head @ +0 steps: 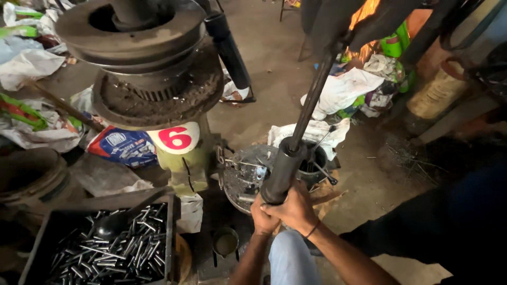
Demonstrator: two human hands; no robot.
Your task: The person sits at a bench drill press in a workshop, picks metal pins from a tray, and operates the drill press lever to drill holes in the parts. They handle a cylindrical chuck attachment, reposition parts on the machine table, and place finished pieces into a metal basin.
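right hand (296,210) grip closed around the lower end of a dark shock absorber tube (282,171) | left hand (262,217) wrapped just under it, touching | tube tilted, its thin rod (311,100) rising up-right | behind: round metal basin (244,174) (holding small parts) | lower left: tray of steel pins (113,248)

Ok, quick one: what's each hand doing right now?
Left hand: closed around the base of the dark cylinder.
Right hand: closed on the same cylinder, overlapping the left.
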